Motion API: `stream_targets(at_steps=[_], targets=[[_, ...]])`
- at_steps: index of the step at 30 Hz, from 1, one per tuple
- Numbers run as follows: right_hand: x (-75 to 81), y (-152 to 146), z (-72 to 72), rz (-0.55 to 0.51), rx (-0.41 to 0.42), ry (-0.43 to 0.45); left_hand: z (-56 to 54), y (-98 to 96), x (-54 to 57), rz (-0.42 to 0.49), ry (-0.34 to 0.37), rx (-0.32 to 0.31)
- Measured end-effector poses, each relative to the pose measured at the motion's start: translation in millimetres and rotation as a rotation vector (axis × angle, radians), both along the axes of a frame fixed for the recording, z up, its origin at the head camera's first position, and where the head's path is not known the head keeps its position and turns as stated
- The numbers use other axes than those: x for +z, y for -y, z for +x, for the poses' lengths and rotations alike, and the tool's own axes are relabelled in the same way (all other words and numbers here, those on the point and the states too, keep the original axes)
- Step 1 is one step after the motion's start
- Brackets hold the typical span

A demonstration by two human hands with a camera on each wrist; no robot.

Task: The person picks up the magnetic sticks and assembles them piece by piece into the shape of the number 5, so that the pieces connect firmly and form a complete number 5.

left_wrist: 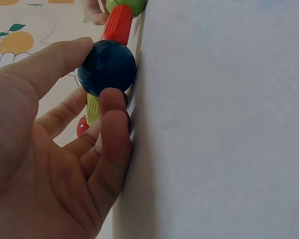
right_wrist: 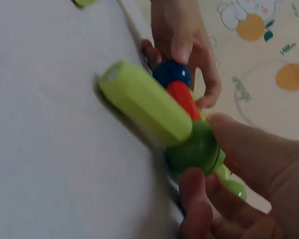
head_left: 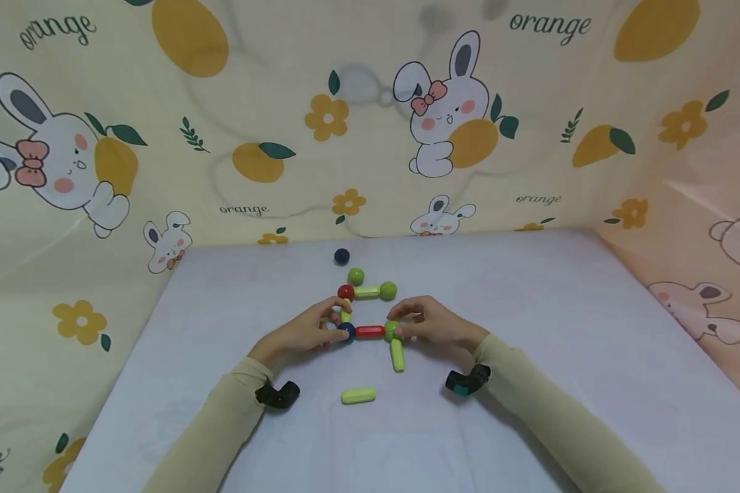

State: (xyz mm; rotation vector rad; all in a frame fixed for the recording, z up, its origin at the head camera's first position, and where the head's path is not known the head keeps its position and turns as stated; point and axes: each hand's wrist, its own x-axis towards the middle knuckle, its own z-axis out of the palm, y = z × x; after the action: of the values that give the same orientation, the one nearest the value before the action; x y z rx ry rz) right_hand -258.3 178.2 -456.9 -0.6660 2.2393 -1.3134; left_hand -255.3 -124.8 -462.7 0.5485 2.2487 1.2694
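My left hand point(head_left: 302, 330) pinches a dark blue ball point(left_wrist: 107, 68) between thumb and fingers. From that ball a red rod point(head_left: 370, 332) runs across to a green ball point(right_wrist: 192, 152), which my right hand point(head_left: 436, 324) grips with its thumb and fingertips. A yellow-green rod point(right_wrist: 144, 102) sticks out of this green ball toward the near side. On the far side of the blue ball, a second yellow-green rod point(head_left: 345, 316), partly behind my left fingers, leads to a red ball point(head_left: 346, 292). Another yellow-green rod point(head_left: 366, 292) joins the red ball to a farther green ball point(head_left: 388, 290).
A loose green ball point(head_left: 355, 276) and a loose dark blue ball point(head_left: 342, 257) lie beyond the joined pieces. Nearer to me, a single yellow-green rod point(head_left: 358, 396) rests on the white tabletop point(head_left: 407, 438). Patterned cloth point(head_left: 370, 150) hangs behind the table and along its sides.
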Motion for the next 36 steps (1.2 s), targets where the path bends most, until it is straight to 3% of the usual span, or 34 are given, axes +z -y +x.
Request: stream_targets(at_steps=[13,24,32,36], targets=[[-12.3,-10.3,-2.3,-0.016,0.035,-0.003,3.2,-7.0,3.1,-0.011,0.002,0.000],[-9.3,-12.9,-6.4,-0.009,0.036,-0.018,-0.6,-6.6,5.0,0.000,-0.012,-0.018],[-15.8,-9.2,-4.1,-0.015,0.057,0.013,1.5,4.1,5.9,-0.006,0.019,-0.034],[-16.0,-8.8,-4.5,-0.021,0.048,0.010,-3.3,11.1,10.9,-0.001,0.030,-0.014]])
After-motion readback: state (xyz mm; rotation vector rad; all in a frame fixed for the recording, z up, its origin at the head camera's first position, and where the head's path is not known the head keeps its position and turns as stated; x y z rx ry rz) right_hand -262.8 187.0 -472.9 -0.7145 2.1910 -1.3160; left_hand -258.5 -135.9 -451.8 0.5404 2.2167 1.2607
